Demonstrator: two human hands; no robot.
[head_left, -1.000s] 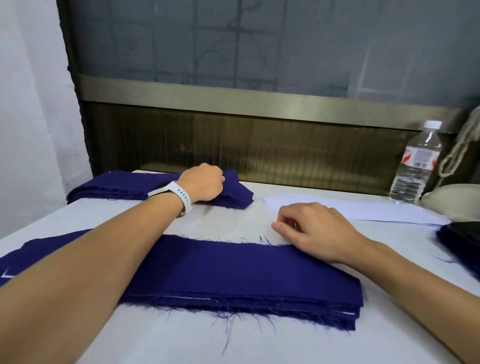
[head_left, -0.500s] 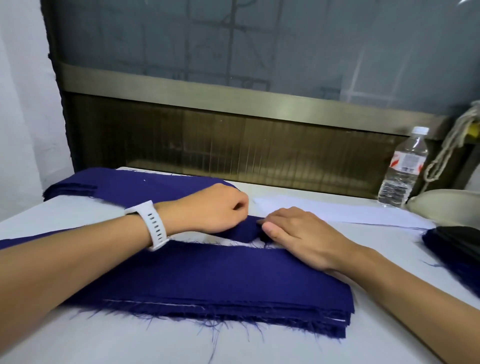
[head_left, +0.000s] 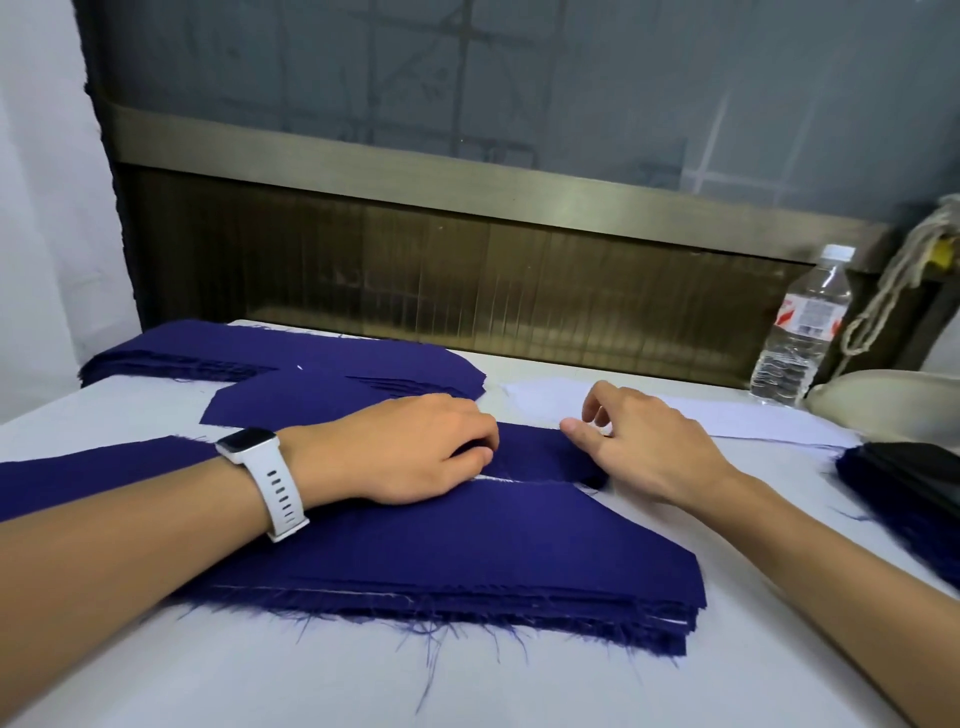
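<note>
A single navy piece at frame centre is, by the look, being laid on the near stack — it is pinched by the left hand, fingers curled, while the right hand is held slack at its rt end. Next, its edges prob. need to be squared w/ the stack's. Open table is left along the bottom of frame — paper lies close at upper right.

A navy piece lies flat mid-bench, pinched by the left grip, with its right end over the far edge of the stack. That stack, navy cut cloth with frayed threads, lies flat toward the bench's front edge. A far stack sits fanned at the far left corner.
</note>
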